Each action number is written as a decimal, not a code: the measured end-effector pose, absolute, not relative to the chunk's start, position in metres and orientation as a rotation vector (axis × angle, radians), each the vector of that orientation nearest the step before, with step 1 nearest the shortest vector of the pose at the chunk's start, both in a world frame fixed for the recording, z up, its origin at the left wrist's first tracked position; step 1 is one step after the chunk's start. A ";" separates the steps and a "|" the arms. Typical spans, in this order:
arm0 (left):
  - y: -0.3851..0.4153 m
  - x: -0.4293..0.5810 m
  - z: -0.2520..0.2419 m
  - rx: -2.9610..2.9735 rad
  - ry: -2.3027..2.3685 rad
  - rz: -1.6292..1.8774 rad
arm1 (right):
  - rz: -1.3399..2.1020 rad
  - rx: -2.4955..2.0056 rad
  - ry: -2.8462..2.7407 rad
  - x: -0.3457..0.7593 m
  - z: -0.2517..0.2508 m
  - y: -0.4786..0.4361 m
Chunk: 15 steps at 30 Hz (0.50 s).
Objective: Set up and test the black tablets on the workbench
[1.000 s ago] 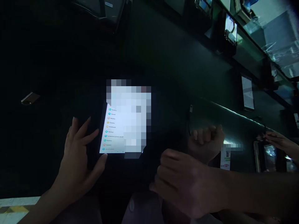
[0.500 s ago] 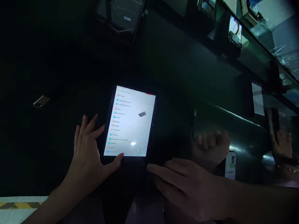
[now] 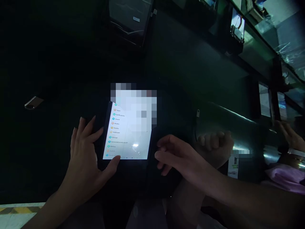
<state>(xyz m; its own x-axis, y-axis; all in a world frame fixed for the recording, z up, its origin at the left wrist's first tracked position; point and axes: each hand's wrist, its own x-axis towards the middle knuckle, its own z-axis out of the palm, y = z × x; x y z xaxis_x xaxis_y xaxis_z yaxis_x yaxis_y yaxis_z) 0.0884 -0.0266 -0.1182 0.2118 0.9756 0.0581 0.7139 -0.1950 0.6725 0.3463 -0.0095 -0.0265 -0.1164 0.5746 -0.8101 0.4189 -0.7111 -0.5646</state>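
Observation:
A lit tablet (image 3: 133, 144) with a dark frame lies in front of me, a settings list down the left of its screen. Mosaic blocks cover the upper part of the screen. My left hand (image 3: 87, 156) is open at the lower left corner, fingers spread along the left side and thumb over the bottom edge of the display. Just off the lower right side hovers my right hand (image 3: 175, 152), its fingers loosely bent and apart, with nothing visible in them. Left of the tablet lies a small metal piece with a rounded loop end, like a USB stick (image 3: 34, 102).
Another person's fist (image 3: 215, 141) rests right of my right hand, near a phone (image 3: 233, 167). A second hand (image 3: 292, 136) is at the far right, by upright lit devices (image 3: 264, 101). A dark, film-covered device (image 3: 127, 22) lies at the back.
My right hand has moved up from below the tablet's lower right corner to beside its right edge, its fingers now curled. My left hand stays at the tablet. The far-right hand has shifted.

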 end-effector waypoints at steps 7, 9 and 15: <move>-0.027 0.088 -0.118 1.990 1.554 0.683 | 1.739 -2.169 -1.365 0.336 -0.036 -0.004; -0.027 0.087 -0.118 1.988 1.555 0.680 | 1.706 -2.205 -1.433 0.334 -0.034 0.000; -0.027 0.088 -0.117 1.998 1.548 0.685 | 1.750 -2.232 -1.436 0.333 -0.031 0.001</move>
